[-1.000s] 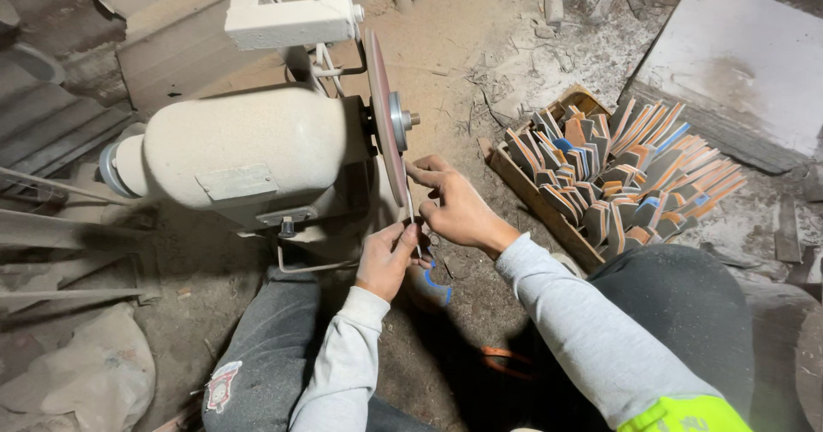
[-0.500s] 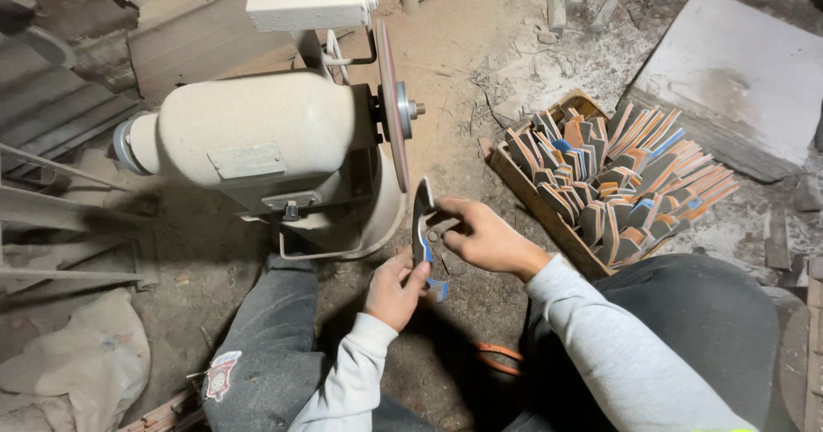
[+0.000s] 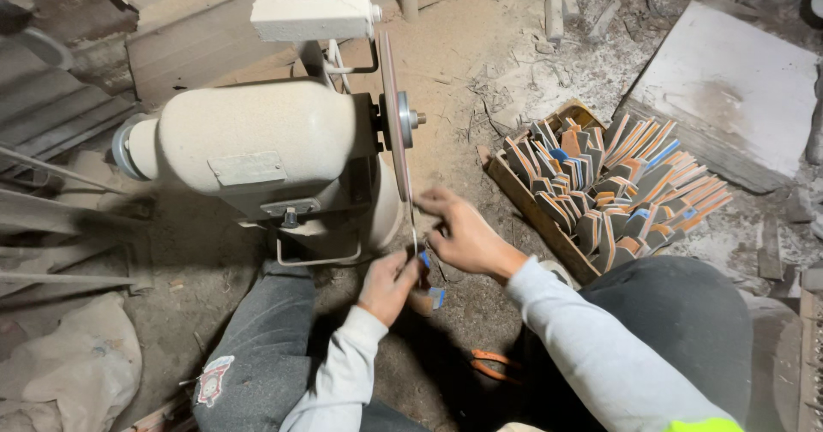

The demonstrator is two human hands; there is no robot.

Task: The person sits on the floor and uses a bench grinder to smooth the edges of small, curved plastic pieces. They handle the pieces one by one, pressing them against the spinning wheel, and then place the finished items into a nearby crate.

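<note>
Currently, a thin blade is being pinched by both the left hand and right hand beside the grinding wheel; fingertips could be nicked if grip is being lost.

You see a dim, warm-lit scene, brightest on the pale grinder motor; deep shadow fills the bottom, edges bend slightly, focus stays fair.

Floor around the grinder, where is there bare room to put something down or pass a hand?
Bare dusty floor lies between the grinding wheel and the crate of blades. It is crowded below the wheel, where the left hand and right hand grip a thin blade, with orange pliers between the knees.
</note>
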